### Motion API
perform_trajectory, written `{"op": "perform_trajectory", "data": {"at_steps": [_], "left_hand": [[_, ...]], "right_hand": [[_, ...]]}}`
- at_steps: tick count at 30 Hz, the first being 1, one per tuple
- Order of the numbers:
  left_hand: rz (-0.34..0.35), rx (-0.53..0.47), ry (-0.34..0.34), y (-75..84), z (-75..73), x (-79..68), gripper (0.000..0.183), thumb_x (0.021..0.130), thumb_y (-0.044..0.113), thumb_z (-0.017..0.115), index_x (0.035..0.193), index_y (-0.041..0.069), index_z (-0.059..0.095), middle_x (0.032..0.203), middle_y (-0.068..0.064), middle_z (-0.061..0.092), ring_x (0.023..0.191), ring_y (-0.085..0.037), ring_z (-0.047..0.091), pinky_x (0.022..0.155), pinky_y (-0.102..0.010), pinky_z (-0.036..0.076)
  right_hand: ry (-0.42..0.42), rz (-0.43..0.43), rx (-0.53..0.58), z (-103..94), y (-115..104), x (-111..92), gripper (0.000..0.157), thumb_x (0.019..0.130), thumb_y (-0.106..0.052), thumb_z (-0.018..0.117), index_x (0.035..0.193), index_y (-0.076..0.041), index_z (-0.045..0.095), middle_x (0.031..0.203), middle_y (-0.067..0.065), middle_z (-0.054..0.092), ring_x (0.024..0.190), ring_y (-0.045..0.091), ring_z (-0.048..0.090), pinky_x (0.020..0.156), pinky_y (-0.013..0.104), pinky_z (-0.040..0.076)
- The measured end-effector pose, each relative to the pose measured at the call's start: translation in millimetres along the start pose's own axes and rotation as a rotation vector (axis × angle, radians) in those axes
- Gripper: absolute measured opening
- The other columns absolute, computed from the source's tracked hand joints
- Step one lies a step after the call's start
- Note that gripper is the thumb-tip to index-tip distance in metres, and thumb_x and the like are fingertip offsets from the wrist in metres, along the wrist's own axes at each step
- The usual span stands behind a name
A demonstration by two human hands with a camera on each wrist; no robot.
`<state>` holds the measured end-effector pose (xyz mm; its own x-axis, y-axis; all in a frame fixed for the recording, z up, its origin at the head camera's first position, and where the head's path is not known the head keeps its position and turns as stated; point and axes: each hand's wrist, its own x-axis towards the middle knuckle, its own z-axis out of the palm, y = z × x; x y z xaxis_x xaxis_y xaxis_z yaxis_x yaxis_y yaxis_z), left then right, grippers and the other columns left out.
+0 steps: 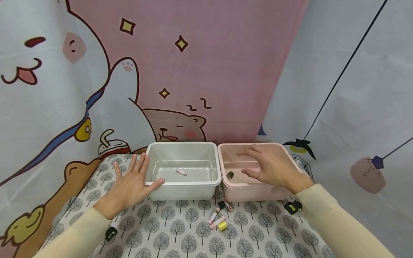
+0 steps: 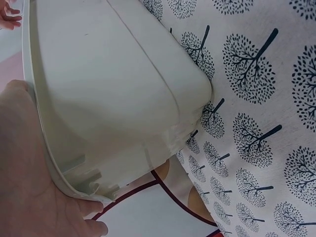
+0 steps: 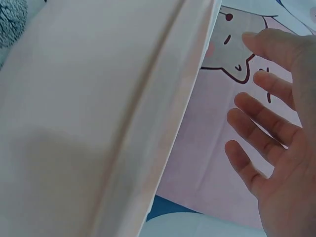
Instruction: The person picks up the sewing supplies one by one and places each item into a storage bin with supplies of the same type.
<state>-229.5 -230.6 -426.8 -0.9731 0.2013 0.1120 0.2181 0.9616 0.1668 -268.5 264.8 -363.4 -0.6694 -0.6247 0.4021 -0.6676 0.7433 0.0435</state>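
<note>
My left hand (image 1: 130,182) rests on the near left corner of a white plastic bin (image 1: 184,191), fingers spread and thumb along the rim. In the left wrist view, the palm and fingers of this hand lie against the rim of the white bin (image 2: 113,84). A small pale pink-and-white strip (image 1: 181,172) lies on its floor. My right hand (image 1: 271,166) hovers over a pink bin (image 1: 255,193), thumb and fingers apart with nothing between them. In the pink bin, a dark green thread spool (image 1: 230,175) lies near the left wall.
On the tree-print cloth (image 1: 167,229) before the bins lie a black thread spool (image 1: 221,205), a yellow thread spool (image 1: 222,225) and several small pink-and-white strips (image 1: 213,217). Both bins stand side by side, close to a cartoon-print curtain (image 1: 226,71).
</note>
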Motion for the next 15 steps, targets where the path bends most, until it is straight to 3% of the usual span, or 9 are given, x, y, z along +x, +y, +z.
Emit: {"op": "perform_trajectory", "data": {"at_steps": [3,9,15], "left_hand": [[0.000,0.000,-0.004,-0.6,1.8,0.2,0.120,0.110,0.089,0.043,0.185,0.000,0.015,0.196,-0.020,0.007,0.183,-0.052,0.003,0.127,-0.095,-0.020],[-0.002,0.005,-0.015,-2.4,4.8,1.3,0.124,0.108,0.093,0.037,0.186,0.000,0.012,0.196,-0.020,0.003,0.183,-0.052,0.000,0.126,-0.093,-0.023],[0.002,0.002,-0.016,-3.1,3.8,2.8,0.123,0.109,0.092,0.037,0.186,0.000,0.010,0.196,-0.020,0.002,0.183,-0.052,-0.001,0.126,-0.093,-0.025]], "right_hand": [[0.022,-0.017,0.070,4.0,-8.3,-8.9,0.054,0.097,-0.038,0.094,0.144,-0.016,0.080,0.145,0.008,0.081,0.135,0.035,0.078,0.116,0.059,0.063],[0.077,-0.088,0.208,11.5,-22.9,-23.2,0.053,0.093,-0.022,0.097,0.142,-0.012,0.079,0.137,0.004,0.080,0.127,0.028,0.078,0.109,0.053,0.066],[0.125,-0.159,0.204,15.2,-34.4,-32.1,0.057,0.089,-0.021,0.100,0.142,-0.017,0.080,0.136,0.000,0.080,0.120,0.024,0.082,0.101,0.049,0.069]]}}
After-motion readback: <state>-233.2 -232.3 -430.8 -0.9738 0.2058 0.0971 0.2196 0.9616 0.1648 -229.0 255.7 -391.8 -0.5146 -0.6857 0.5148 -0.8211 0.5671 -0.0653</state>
